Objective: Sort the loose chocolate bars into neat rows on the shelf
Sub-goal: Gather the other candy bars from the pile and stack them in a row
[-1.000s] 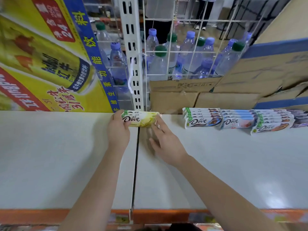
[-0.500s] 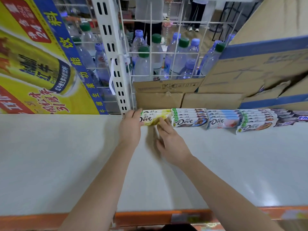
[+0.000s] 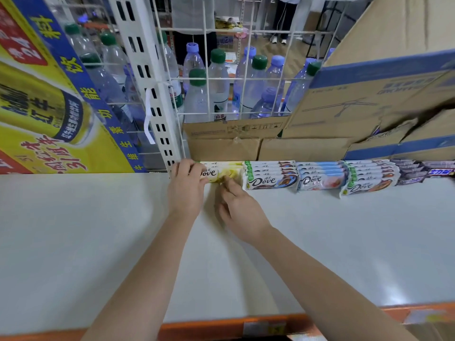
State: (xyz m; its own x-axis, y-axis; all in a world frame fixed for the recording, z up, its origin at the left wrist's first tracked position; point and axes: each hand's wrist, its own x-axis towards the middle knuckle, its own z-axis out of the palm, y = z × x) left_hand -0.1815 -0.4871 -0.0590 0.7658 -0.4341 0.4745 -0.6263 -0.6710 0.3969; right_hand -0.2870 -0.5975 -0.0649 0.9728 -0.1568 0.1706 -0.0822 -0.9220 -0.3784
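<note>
Gripping the left end of the yellow Dove bars (image 3: 221, 171), your left hand (image 3: 187, 187) has its fingers curled over the wrappers, just right of the foot of the white slotted upright (image 3: 147, 82). Your right hand (image 3: 240, 207) lies further right of the upright and nearer to you. Its fingers are fairly straight, the fingertips (image 3: 225, 181) touch the bars' front edge, and it holds nothing. The hands are close together but not touching.

The bars sit at the back of the shelf (image 3: 98, 242), directly ahead of both hands. Their long axis runs crosswise, leading rightward from the upright, and the Dove lettering faces you. Their far end meets the green-banded Dove stack (image 3: 270, 179); whether a small gap remains, I cannot tell. Further from the upright in the same line come the pale blue Dove stack (image 3: 320, 178), a second green-banded stack (image 3: 369, 184) and, farthest off, the dark purple bars (image 3: 423, 172). Cardboard boxes (image 3: 221, 148) back the row, right of the upright.

As I judge it, you are seating this stack as the row's end nearest the upright. The move turns on that crosswise axis. Your left hand holds the outer end, so any closing push should run along the bars, away from the upright. Your right hand is better placed to square the front edge with the neighbouring stack.
</note>
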